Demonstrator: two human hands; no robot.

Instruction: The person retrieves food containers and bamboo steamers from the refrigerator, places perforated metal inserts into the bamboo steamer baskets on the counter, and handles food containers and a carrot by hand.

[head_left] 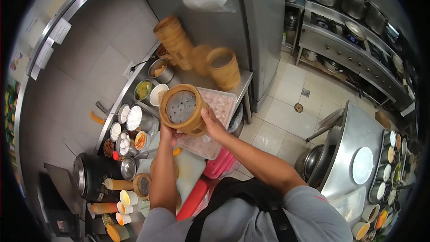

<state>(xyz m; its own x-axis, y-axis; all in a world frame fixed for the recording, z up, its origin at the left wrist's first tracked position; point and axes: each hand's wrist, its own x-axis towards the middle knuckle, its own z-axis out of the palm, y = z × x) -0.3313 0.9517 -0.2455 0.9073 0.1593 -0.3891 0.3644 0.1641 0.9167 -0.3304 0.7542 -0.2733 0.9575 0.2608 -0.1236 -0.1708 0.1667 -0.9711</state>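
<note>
Between both hands I hold a round bamboo steamer basket (193,127), with a perforated grey base or liner showing inside it. My left hand (168,135) grips its lower near side, fingers partly hidden beneath it. Around the right side wraps my right hand (212,124). Below the steamer lies a clear plastic tray (219,96) filled with several pale, rounded pieces, probably dumplings. Stacked bamboo steamers (174,38) stand behind, and another steamer stack (224,69) is at the counter's far corner.
Bowls, including a metal bowl of eggs (124,143), line the wall side beside a black pot (85,177). A cutting board (191,172) lies near me. To the right are a stove (345,49) and a steel table (342,152) with a white plate (362,166).
</note>
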